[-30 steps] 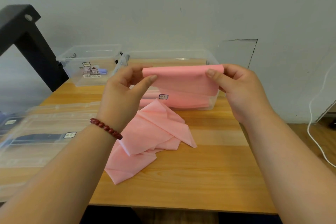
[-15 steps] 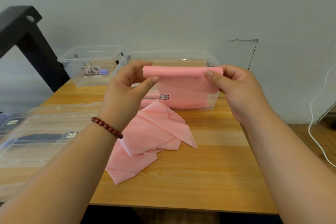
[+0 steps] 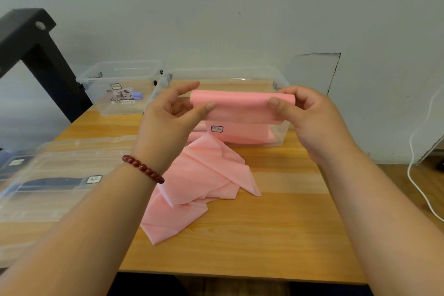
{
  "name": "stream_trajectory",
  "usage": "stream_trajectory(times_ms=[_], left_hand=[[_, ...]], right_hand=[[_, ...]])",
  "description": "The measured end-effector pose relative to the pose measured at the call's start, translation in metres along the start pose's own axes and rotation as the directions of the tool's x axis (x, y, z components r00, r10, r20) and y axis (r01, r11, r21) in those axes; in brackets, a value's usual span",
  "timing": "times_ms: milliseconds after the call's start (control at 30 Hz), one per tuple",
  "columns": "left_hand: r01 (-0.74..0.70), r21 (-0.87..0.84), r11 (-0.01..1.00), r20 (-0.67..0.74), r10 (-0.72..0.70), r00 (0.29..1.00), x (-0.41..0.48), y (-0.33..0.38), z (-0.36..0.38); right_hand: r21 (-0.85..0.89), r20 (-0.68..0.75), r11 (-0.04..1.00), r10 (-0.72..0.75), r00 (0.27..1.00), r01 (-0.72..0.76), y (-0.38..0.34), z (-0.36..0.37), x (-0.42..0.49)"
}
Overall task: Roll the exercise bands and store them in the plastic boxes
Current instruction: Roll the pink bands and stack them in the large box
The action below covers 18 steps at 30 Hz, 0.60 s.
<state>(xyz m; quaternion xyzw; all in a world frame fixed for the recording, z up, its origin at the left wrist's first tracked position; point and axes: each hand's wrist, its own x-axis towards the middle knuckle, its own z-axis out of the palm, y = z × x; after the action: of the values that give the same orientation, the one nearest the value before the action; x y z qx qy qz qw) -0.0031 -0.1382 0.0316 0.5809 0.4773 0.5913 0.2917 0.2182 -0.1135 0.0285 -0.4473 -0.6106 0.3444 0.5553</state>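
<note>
My two forearms reach forward side by side, and both hands are raised just in front of the large clear box (image 3: 228,73), level with its rim. My left hand (image 3: 168,122), with a dark red bead bracelet (image 3: 144,168) at the wrist, pinches the left end of the pink band (image 3: 240,106) between the thumb in front and curled fingers behind. My right hand (image 3: 310,118) grips the right end the same way, thumb lying across the front. Between them the band's top part is a short horizontal roll. The rest hangs down in front of the box and lies in loose, crumpled folds on the wooden table (image 3: 276,235), nearer to me than the box. Pink shows behind the box's clear front wall, though I cannot tell how much lies inside. A smaller clear box (image 3: 120,67) stands just left of the large one, their corners almost touching. Further left and nearer to me lie flat clear plastic pieces (image 3: 60,175), blurred. Bare wood stretches from the box toward me as far as the table's near edge, and a narrower strip runs to the right of the box before the table's right edge. Past that edge a white cable (image 3: 413,175) trails on the floor. The wall (image 3: 240,19) stands close behind the box, and a black frame (image 3: 36,55) rises far to its left.
</note>
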Motion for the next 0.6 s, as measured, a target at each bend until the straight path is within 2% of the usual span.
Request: stream_trajectory(times_ms=[233, 433, 600], left_hand=[[-0.004, 0.048, 0.999, -0.030, 0.006, 1.000, -0.0003, 0.0048, 0.0037], [0.018, 0.033, 0.999, -0.076, -0.016, 0.997, 0.0010, 0.0007, 0.0018], [0.016, 0.011, 1.000, -0.040, -0.016, 0.999, -0.0015, 0.0020, 0.0018]], right_hand=[[-0.041, 0.001, 0.998, 0.052, 0.999, -0.051, 0.0021, 0.0024, 0.0003], [0.022, 0.114, 0.999, 0.038, 0.993, -0.041, 0.0029, 0.0011, -0.0014], [0.039, 0.045, 0.999, 0.005, 0.999, -0.007, 0.0025, 0.0016, -0.0006]])
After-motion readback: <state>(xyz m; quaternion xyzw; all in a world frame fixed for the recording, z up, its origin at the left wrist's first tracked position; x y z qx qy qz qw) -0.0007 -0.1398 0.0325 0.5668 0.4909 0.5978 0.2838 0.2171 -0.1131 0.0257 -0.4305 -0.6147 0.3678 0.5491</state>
